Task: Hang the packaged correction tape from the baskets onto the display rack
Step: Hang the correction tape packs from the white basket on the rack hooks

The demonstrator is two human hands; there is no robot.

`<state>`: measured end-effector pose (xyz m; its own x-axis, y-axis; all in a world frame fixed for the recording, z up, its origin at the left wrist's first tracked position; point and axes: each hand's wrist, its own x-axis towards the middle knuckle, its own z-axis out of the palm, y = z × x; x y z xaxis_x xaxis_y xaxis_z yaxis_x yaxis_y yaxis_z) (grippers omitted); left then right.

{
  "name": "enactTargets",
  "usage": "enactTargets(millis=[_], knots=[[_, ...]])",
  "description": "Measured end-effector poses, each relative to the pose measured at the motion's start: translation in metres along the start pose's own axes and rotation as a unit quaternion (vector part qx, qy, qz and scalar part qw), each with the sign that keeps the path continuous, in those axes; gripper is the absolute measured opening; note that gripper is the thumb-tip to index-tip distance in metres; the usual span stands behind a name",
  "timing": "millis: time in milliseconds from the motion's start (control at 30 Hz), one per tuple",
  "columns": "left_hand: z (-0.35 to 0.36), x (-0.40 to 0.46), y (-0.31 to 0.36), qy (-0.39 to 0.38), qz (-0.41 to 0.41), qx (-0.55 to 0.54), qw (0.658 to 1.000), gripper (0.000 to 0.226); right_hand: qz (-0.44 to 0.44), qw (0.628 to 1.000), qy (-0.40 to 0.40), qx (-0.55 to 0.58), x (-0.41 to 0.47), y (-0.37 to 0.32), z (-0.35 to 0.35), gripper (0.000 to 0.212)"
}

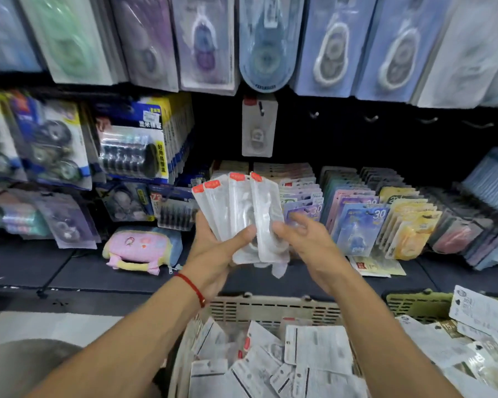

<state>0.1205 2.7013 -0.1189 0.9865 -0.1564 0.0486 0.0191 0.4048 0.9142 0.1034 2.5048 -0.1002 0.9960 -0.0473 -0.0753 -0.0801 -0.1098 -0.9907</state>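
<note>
The left hand (213,242) is gripping a fanned bunch of correction tape packs (239,214) in front of the display rack (357,133), fingers curled round their lower ends. The right hand (305,239) is pinching the rightmost pack. One pack (259,124) is hanging on a hook. More are lying in the basket (270,310) below.

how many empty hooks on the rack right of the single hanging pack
4 at least: empty hooks in a row at and, right of the pack. More may be hidden past the right edge.
</note>
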Motion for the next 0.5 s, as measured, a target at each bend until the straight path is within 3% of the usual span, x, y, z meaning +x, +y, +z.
enactTargets(millis=[100,200,367,500], knots=[[-0.001,0.027,0.044,-0.053,0.016,0.023,0.998,0.091,-0.045,0.998,-0.028,-0.024,0.020,-0.040,-0.003,0.054],[-0.005,0.044,0.077,-0.040,0.021,0.031,0.998,0.089,-0.119,0.991,-0.008,-0.057,0.040,-0.069,0.007,0.040],[-0.012,0.054,0.080,0.046,0.082,0.047,0.994,0.090,-0.152,0.986,0.049,-0.047,0.065,-0.086,0.015,0.051],[-0.019,0.061,0.071,0.061,0.129,0.086,0.986,0.092,-0.170,0.980,0.058,-0.085,0.080,-0.081,0.013,0.035]])
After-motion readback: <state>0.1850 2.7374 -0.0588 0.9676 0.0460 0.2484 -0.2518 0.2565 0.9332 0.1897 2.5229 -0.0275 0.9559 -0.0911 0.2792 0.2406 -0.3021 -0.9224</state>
